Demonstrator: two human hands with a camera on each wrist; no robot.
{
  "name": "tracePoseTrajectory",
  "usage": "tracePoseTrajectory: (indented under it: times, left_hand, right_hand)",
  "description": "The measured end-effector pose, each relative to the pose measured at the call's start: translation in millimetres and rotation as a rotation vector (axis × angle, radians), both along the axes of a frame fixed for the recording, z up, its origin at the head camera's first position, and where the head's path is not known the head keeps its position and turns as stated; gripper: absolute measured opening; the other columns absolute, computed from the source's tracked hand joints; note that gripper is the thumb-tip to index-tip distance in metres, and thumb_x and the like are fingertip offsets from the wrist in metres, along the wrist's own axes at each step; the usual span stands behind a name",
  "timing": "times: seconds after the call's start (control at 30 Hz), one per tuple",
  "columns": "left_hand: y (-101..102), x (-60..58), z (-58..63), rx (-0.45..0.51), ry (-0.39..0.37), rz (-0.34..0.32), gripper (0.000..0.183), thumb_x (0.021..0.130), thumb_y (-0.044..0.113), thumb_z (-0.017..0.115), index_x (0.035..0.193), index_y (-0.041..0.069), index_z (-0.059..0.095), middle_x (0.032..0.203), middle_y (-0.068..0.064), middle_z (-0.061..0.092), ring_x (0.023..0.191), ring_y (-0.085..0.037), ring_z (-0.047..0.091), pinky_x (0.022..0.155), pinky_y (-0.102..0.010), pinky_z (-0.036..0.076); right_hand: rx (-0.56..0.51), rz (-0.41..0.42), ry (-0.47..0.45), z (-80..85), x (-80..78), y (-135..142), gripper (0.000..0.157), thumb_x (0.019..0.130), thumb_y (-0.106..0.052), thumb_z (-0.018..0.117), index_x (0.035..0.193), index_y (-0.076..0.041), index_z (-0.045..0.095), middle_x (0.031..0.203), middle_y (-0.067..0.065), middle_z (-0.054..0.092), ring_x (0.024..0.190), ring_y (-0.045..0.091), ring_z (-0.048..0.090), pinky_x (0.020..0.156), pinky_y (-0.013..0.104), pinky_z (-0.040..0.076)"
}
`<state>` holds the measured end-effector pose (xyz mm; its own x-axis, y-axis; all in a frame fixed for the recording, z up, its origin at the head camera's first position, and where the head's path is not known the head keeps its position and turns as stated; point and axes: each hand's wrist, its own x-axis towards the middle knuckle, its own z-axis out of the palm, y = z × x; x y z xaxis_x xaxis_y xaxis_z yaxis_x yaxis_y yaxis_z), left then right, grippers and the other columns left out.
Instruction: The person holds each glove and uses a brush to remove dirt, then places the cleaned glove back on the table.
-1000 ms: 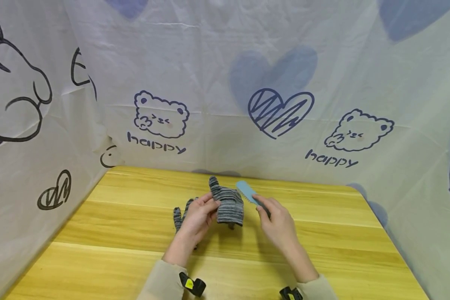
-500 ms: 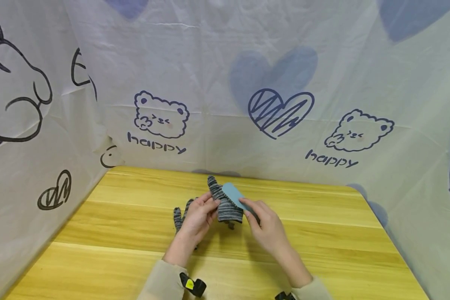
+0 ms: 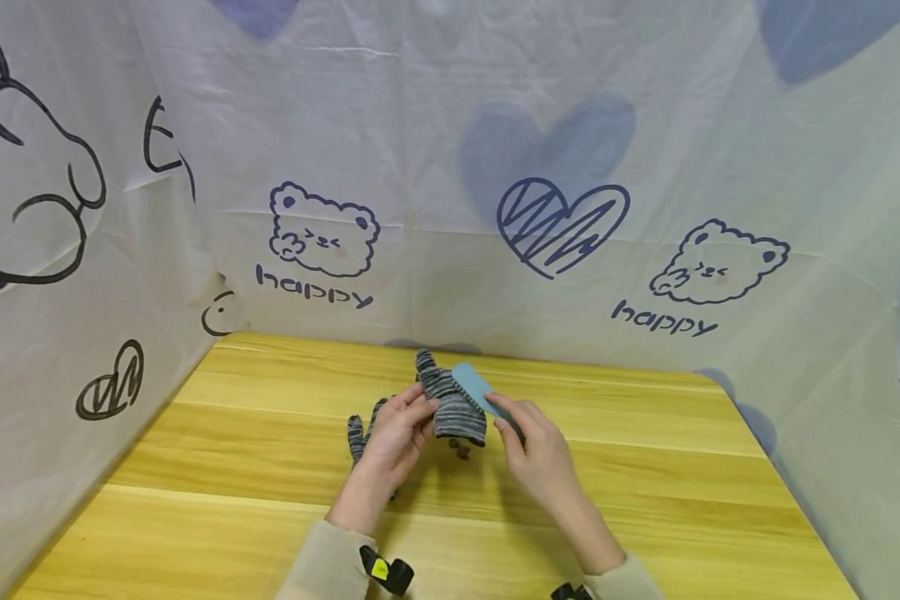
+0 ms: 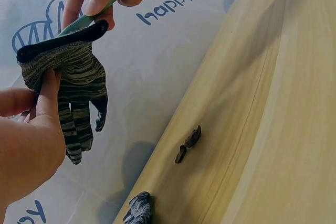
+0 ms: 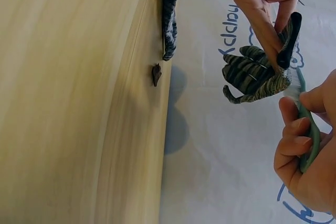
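My left hand point(image 3: 397, 425) pinches a grey-and-black striped knit glove point(image 3: 456, 417) by its side, above the table. The glove's dark cuff point(image 4: 63, 44) faces me, and its fingers point away in the left wrist view. A light blue brush point(image 3: 469, 383) is gripped by the handle in my right hand point(image 3: 543, 454). Its bristles lie against the glove's right side. The right wrist view shows my fingers curled round the handle point(image 5: 311, 148). A second striped glove point(image 3: 355, 433) lies on the table, partly hidden behind my left hand.
Small dark clumps point(image 4: 193, 136) lie on the wooden table point(image 3: 645, 467) beneath the held glove. A white cloth wall point(image 3: 435, 283) with bears and hearts stands close behind the table and along both sides. Both wrists wear black straps point(image 3: 386, 569).
The brush has moved left from beside the glove onto its surface, then shifted slightly back to the right. The held glove has tilted a little, exposing more of the clumps below. My left hand stays nearly still.
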<state>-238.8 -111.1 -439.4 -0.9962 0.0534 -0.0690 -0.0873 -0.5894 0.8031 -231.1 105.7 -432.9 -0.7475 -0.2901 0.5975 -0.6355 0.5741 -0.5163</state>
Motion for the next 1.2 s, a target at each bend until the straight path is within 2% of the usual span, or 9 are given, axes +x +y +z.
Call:
tracePoseTrajectory:
  times: [0.27,0.5,0.57,0.67,0.8,0.97,1.1,1.2]
  left_hand:
    - [0,0.2,-0.9,-0.011,0.018,0.002,0.068,0.103,-0.009,0.048,0.161,-0.011,0.013,0.122,-0.005,0.066,0.087,-0.003,0.066,0.076,-0.013,0.056]
    - [2,-1.8,-0.5,-0.013,-0.002,-0.003,0.073,0.103,-0.008,0.049,0.162,-0.008,0.007,0.091,0.005,0.057,0.077,-0.001,0.058,0.07,-0.013,0.052]
    - [1,-1.6,0.2,-0.01,0.002,-0.001,0.072,0.103,-0.008,0.049,0.162,-0.009,0.008,0.091,0.006,0.058,0.076,0.0,0.057,0.068,-0.012,0.051]
    - [0,-0.8,2.0,0.017,0.011,0.013,0.063,0.103,-0.01,0.049,0.159,-0.012,0.02,0.094,0.004,0.064,0.076,-0.001,0.059,0.066,-0.012,0.051]
    - [-1,-0.4,4.1,0.043,0.026,0.029,0.051,0.102,-0.011,0.047,0.152,-0.012,0.035,0.103,-0.001,0.069,0.082,-0.004,0.064,0.07,-0.014,0.055]
    - [-2,-0.9,3.9,0.029,0.035,0.028,0.054,0.104,-0.01,0.046,0.155,-0.012,0.03,0.121,-0.007,0.066,0.094,-0.006,0.067,0.081,-0.015,0.057]
    - [-2,-0.5,2.5,0.018,0.038,0.017,0.059,0.105,-0.008,0.045,0.159,-0.011,0.021,0.148,-0.025,0.051,0.103,-0.006,0.068,0.089,-0.016,0.056]
    - [-2,0.4,2.2,0.007,0.035,0.008,0.063,0.106,-0.007,0.044,0.161,-0.011,0.014,0.161,-0.031,0.033,0.104,-0.004,0.067,0.089,-0.014,0.055]
  right_hand:
    - [-0.018,-0.035,0.037,-1.6,-2.4,1,0.038,0.098,-0.001,0.07,0.134,-0.012,0.07,0.108,0.006,0.073,0.08,0.013,0.062,0.065,0.03,0.054]
    - [-0.024,-0.056,0.023,-1.0,-2.6,1,0.038,0.098,-0.001,0.069,0.135,-0.011,0.069,0.106,0.008,0.072,0.079,0.014,0.061,0.063,0.029,0.053]
    - [-0.023,-0.079,0.009,-1.2,-2.7,2,0.038,0.099,-0.001,0.068,0.136,-0.01,0.068,0.107,0.01,0.072,0.078,0.015,0.061,0.064,0.031,0.054]
    - [-0.033,-0.12,-0.016,-0.9,-3.5,5,0.038,0.1,-0.003,0.067,0.138,-0.011,0.067,0.108,0.011,0.071,0.078,0.017,0.061,0.065,0.033,0.053]
    - [-0.062,-0.11,0.002,2.1,-3.3,7,0.038,0.101,-0.003,0.066,0.138,-0.012,0.067,0.109,0.011,0.07,0.081,0.018,0.062,0.067,0.036,0.054]
    - [-0.075,0.019,0.092,5.5,-1.4,3,0.037,0.099,0.0,0.067,0.135,-0.008,0.068,0.103,0.009,0.069,0.078,0.013,0.057,0.064,0.03,0.052]
    - [-0.053,0.094,0.145,4.6,1.8,-2,0.037,0.096,0.002,0.068,0.133,-0.007,0.069,0.101,0.006,0.069,0.075,0.008,0.052,0.06,0.024,0.049]
    - [-0.028,0.117,0.153,2.5,4.0,-5,0.038,0.096,0.002,0.069,0.132,-0.008,0.069,0.101,0.005,0.07,0.074,0.006,0.053,0.06,0.024,0.05]
